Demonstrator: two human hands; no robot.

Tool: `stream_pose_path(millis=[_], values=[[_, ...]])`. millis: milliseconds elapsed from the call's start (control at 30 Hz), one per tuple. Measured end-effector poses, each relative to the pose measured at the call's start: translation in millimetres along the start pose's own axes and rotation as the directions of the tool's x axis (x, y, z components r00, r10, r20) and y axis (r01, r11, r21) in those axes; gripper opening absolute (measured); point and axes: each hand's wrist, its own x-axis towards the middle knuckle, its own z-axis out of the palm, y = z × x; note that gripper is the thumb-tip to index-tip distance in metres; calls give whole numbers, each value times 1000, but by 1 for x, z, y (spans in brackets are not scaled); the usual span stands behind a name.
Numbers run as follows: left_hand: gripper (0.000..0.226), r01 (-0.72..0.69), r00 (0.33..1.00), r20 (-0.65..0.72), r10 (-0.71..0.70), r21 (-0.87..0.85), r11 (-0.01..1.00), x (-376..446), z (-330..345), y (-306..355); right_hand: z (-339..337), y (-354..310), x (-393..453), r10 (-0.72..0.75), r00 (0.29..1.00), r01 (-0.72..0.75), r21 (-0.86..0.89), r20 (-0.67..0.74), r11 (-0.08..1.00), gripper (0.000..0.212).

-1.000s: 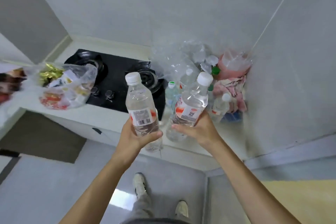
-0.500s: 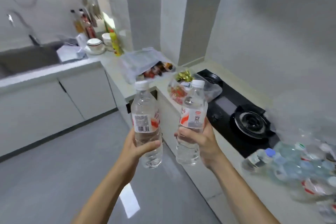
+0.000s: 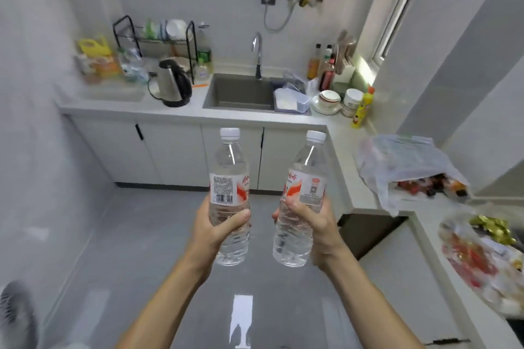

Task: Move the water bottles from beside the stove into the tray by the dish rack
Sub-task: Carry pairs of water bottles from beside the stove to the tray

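**Caller:** Swung round from the stove, that view did; half a second back the burner sat just right of the bottles, and now the sink (image 3: 241, 91) counter lay dead ahead beyond them.

**Analyst:** And both hands were loaded. The left hand (image 3: 215, 228) was wrapped round the ribbed lower body of the left bottle (image 3: 230, 195), thumb pressed across the front just below the barcode label.

**Caller:** The right?

**Analyst:** The right hand (image 3: 309, 224) was clamped on the right bottle (image 3: 302, 198) the same way, fingers over the lower edge of its red-and-white label. That bottle tilted a touch to the right; the left one stood upright. Both clear plastic, white screw caps, water nearly to the shoulder.

**Caller:** And the tray?

**Analyst:** Well beyond the left hand's grip, up and left: a clear shallow tray (image 3: 113, 92) on the counter before the black wire dish rack (image 3: 158, 37), blurred bottles at its back edge. A steel kettle (image 3: 173, 82) stood between it and the sink.
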Motion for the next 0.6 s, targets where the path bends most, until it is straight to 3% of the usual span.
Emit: stream_pose_path(millis=[167,333,467,600], values=[[74,-30,986,-163,38,49,998,62,-57,14,70,21,97,36,972,-35,-6,233,999,52],[61,-53,935,-346,82,94,994,141,-110,33,131,34,210,83,885,-80,-26,458,996,59],[48,-92,868,-488,91,23,996,193,-141,51,180,35,289,123,822,-142,-9,556,990,70],[44,-80,806,-587,77,22,997,230,-178,59,239,47,352,168,752,-191,-33,637,981,46]])
